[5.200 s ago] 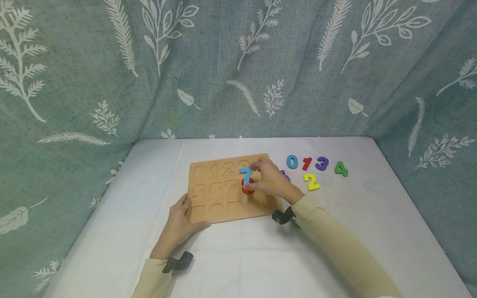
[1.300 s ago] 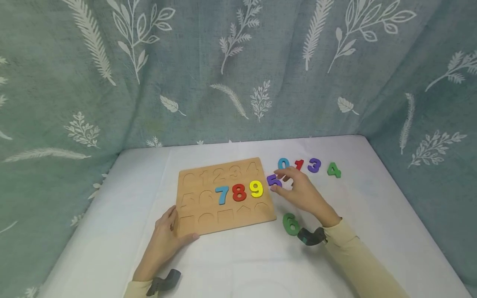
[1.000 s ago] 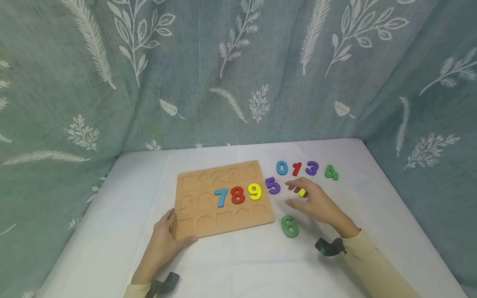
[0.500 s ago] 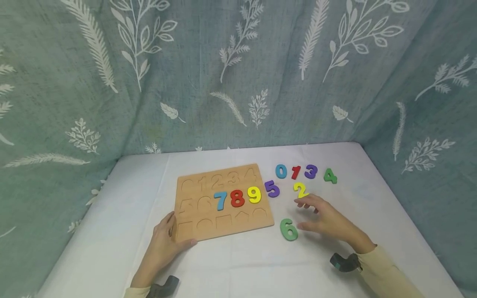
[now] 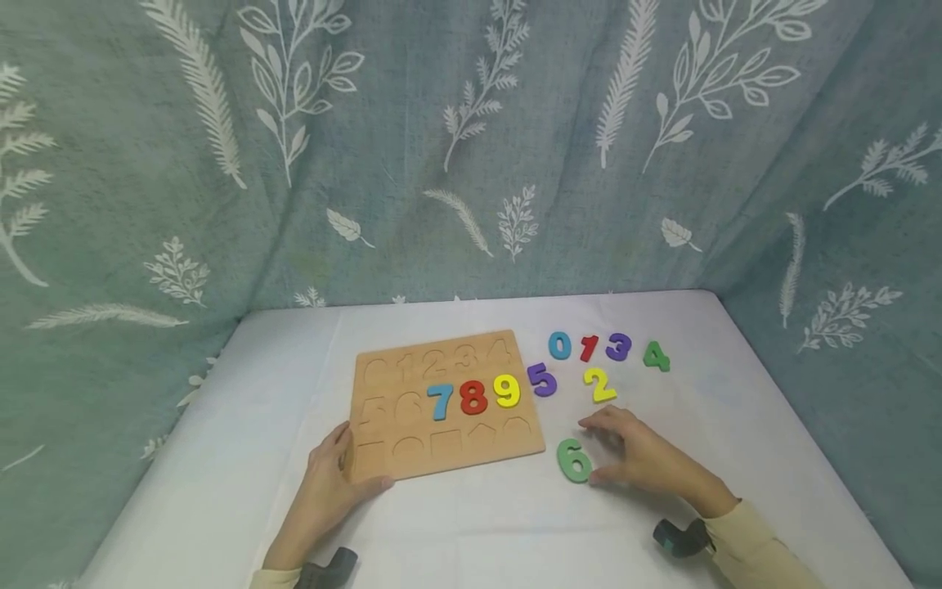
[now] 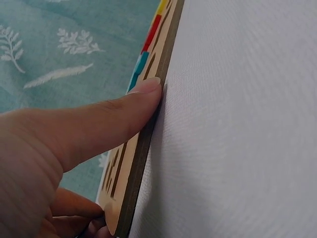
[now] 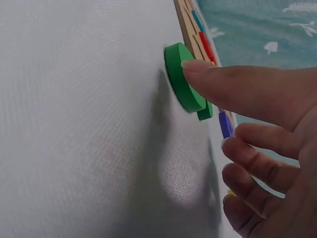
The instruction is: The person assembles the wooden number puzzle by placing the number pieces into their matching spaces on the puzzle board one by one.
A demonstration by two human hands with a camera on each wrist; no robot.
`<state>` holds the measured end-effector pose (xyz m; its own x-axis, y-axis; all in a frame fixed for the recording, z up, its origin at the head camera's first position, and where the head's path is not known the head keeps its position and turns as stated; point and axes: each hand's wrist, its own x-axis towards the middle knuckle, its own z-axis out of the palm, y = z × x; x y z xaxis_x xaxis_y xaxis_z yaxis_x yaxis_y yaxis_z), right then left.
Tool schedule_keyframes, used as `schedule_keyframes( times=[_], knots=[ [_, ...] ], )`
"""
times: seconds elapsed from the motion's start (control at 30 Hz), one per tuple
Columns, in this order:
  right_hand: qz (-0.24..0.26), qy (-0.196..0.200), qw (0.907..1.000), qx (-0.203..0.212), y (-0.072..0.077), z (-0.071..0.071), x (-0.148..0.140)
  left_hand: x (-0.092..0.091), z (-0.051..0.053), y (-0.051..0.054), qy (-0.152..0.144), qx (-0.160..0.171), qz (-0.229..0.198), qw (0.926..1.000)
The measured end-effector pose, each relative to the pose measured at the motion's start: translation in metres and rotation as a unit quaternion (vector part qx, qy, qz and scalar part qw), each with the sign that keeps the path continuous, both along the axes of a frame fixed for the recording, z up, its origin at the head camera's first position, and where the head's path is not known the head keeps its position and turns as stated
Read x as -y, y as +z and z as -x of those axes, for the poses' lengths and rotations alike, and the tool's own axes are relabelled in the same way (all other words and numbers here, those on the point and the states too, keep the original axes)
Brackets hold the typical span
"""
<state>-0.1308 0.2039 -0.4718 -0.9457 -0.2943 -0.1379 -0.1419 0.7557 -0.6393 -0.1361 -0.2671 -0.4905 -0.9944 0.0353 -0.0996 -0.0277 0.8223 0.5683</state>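
My left hand [image 5: 329, 483] grips the near left corner of a wooden number puzzle board [image 5: 419, 466], its thumb along the front edge, as the left wrist view also shows. A blue 7 [image 5: 440, 402], a red 8 [image 5: 473, 397] and a yellow 9 [image 5: 506, 391] lie in a row on the board. My right hand [image 5: 648, 458] is just right of a green number 6 [image 5: 574, 460] on the white cloth. In the right wrist view, the thumb tip touches or nearly touches the green 6 [image 7: 181, 74]; the other fingers are loosely bent, apart from it.
Close by the board's right edge lies a purple 5 [image 5: 542, 379]. Further right are a blue 0 [image 5: 560, 346], red 1 [image 5: 589, 348], purple 3 [image 5: 619, 347], green 4 [image 5: 657, 357] and yellow 2 [image 5: 599, 385]. A leaf-patterned curtain [image 5: 397, 204] hangs behind the table.
Earlier my right hand held the blue 7 over the board; the 7 now lies beside the 8. The hand has since moved from near the 5 to the 6. My left hand stays at the board.
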Motion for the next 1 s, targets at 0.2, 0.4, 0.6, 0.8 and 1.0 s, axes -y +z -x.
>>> schedule_keyframes(
  times=[0.2, 0.4, 0.6, 0.8, 1.0],
  knots=[
    [-0.014, -0.006, 0.9999, 0.002, -0.0038, -0.0025, 0.0007, -0.0015, -0.0002, -0.0009, -0.001, -0.002, 0.001, 1.0],
    [-0.015, -0.013, 0.9998, 0.008, -0.0088, -0.0027, 0.002, -0.0018, -0.0008, -0.0007, -0.009, -0.013, 0.001, 0.9999],
    [-0.022, -0.019, 0.9995, 0.013, -0.0099, 0.0003, 0.0061, -0.0014, 0.0001, -0.0001, -0.002, -0.001, 0.004, 1.0],
    [-0.009, -0.003, 0.9999, 0.009, -0.0096, 0.003, 0.0086, -0.0008, 0.0007, 0.0001, -0.003, -0.011, 0.001, 0.9999],
    [-0.01, 0.021, 0.9997, -0.007, -0.0088, 0.002, 0.0099, -0.0004, 0.0014, 0.0001, -0.006, -0.022, -0.001, 0.9997]
  ],
)
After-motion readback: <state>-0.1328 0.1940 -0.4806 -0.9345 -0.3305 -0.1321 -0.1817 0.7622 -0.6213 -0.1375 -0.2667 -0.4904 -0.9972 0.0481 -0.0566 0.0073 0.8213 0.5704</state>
